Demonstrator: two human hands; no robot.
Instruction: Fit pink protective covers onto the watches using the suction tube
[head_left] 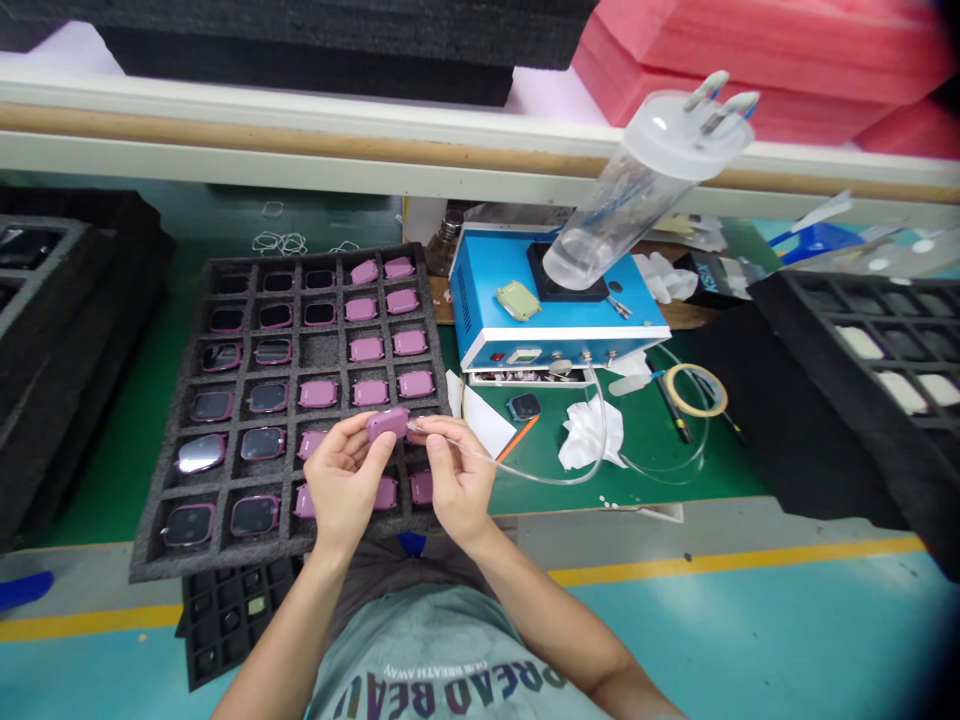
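Over the right part of a dark foam tray [146, 510], my left hand [345, 485] grips a purple watch case [388, 425] between thumb and fingers. Close to the case's right side, my right hand [459, 480] pinches the end of a clear thin tube [555, 480]. The tube's tip meets or nearly meets the case; I cannot tell which. Purple cases [367, 349] fill the tray's right columns, and cases with dark glassy faces [262, 443] lie in the left columns. One pocket [321, 350] in the third row holds no case. My hands hide some front pockets.
Behind stands a blue machine [472, 300] with a clear cylinder [611, 210] and a green case [517, 300] on top. Nearby lie crumpled tissue [591, 435], a tape roll [696, 390] and a small watch [523, 406]. Foam trays flank both sides; a shelf [300, 160] crosses above.
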